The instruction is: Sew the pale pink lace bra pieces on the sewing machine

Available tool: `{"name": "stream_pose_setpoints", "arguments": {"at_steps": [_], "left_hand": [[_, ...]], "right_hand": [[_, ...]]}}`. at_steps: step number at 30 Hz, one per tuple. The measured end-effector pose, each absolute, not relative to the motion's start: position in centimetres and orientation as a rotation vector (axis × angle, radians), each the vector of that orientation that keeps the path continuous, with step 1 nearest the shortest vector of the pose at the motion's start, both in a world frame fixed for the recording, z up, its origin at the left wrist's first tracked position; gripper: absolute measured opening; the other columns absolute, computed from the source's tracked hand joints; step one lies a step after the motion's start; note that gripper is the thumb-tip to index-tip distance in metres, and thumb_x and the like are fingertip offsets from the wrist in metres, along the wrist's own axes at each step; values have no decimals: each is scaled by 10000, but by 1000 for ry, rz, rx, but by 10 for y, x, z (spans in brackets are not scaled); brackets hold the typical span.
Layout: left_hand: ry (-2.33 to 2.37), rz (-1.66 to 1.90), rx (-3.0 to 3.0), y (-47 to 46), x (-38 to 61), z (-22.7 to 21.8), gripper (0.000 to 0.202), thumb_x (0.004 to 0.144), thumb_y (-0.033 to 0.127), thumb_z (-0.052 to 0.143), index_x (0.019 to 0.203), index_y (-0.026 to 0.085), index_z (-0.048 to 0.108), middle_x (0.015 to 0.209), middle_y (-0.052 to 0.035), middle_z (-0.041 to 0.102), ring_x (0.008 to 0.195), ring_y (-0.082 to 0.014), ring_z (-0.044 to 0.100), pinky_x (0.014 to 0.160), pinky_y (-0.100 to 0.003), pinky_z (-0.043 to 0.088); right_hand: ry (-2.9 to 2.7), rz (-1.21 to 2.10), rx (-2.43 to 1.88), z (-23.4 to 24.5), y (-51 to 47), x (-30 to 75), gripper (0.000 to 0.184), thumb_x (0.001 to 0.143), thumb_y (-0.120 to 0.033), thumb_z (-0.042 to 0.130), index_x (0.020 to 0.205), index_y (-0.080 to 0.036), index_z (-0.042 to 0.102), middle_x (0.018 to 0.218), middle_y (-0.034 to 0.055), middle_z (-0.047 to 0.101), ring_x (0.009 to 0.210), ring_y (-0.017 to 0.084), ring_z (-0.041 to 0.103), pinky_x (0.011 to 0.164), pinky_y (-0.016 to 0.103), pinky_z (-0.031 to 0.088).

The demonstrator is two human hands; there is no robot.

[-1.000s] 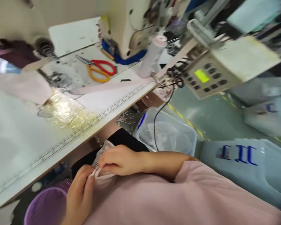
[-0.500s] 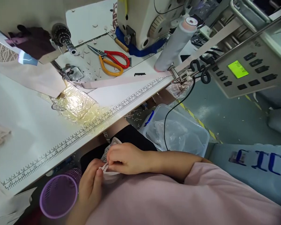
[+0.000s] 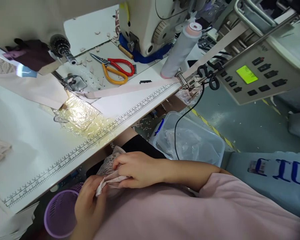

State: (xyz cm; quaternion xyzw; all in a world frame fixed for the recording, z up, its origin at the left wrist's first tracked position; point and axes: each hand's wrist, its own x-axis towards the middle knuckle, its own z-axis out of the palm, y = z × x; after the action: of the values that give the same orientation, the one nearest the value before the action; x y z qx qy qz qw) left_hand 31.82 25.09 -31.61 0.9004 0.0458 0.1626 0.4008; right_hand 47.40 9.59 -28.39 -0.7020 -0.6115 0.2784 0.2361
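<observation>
Over my lap, a pale pink lace fabric piece is stretched between my two hands. My left hand pinches one end of its folded edge between thumb and fingers. My right hand grips the same edge a little to the right, fingers curled over it. Part of the lace hangs past my fingers toward the table edge; the rest is hidden behind my hands.
Ahead is a sewing machine on a white table with a printed ruler. Scissors, a thread cone and a pink strip lie there. Below are a purple basket and a clear bin. A control panel stands right.
My left hand has moved left and slightly down, away from my right hand. More of the fabric edge and lace now shows between them. The view has shifted slightly.
</observation>
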Motion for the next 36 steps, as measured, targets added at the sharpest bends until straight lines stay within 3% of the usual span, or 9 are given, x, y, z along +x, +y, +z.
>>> {"name": "stream_pose_setpoints", "arguments": {"at_steps": [3,7,12,16,23,29,33,36], "left_hand": [[119,537,2193,254,315,-317,204,817,69,540,966,201,584,882,-19,599,820,-152,586,756,-270,481],[139,630,2124,256,313,-317,260,797,32,550,991,197,604,893,-29,609,823,-160,590,738,-275,489],[402,638,2307,254,310,-318,96,879,196,507,900,201,601,798,0,623,695,-114,587,626,-197,467],[486,669,2449,253,307,-322,170,872,337,535,934,190,595,805,-6,650,657,-120,612,567,-191,481],[302,668,2062,253,309,-318,83,856,178,532,872,198,611,786,-15,627,716,-131,607,648,-226,511],[380,589,1861,251,304,-328,97,828,177,604,920,207,609,802,-1,636,708,-104,609,613,-166,503],[329,606,1835,253,301,-334,169,802,188,643,968,219,650,863,-32,665,797,-140,628,690,-210,525],[257,586,1801,255,304,-334,148,796,207,651,943,219,668,825,-45,656,772,-158,621,667,-243,531]], "right_hand": [[-1741,634,-1951,-287,86,481,242,866,-363,624,775,-144,674,1024,60,646,858,179,571,769,302,448],[-1585,442,-1850,-299,77,487,241,872,-296,620,688,-142,638,854,51,661,771,158,569,748,283,436],[-1332,334,-1655,-304,73,488,332,917,-324,554,636,-149,570,714,40,600,707,136,550,689,245,420],[-1238,356,-1649,-302,76,484,416,941,-369,497,583,-157,491,648,27,524,634,123,493,613,229,394],[-1108,407,-1607,-306,76,478,377,900,-346,566,590,-156,466,638,12,484,604,107,469,554,210,365],[-1060,404,-1608,-310,73,476,290,877,-264,582,639,-169,446,631,-8,463,576,99,450,532,209,347],[-1045,369,-1590,-309,72,474,262,879,-195,537,655,-181,402,628,-16,444,572,97,440,529,209,339],[-1019,364,-1578,-307,73,473,261,877,-157,511,657,-185,374,629,-17,429,580,98,439,534,210,339]]}}
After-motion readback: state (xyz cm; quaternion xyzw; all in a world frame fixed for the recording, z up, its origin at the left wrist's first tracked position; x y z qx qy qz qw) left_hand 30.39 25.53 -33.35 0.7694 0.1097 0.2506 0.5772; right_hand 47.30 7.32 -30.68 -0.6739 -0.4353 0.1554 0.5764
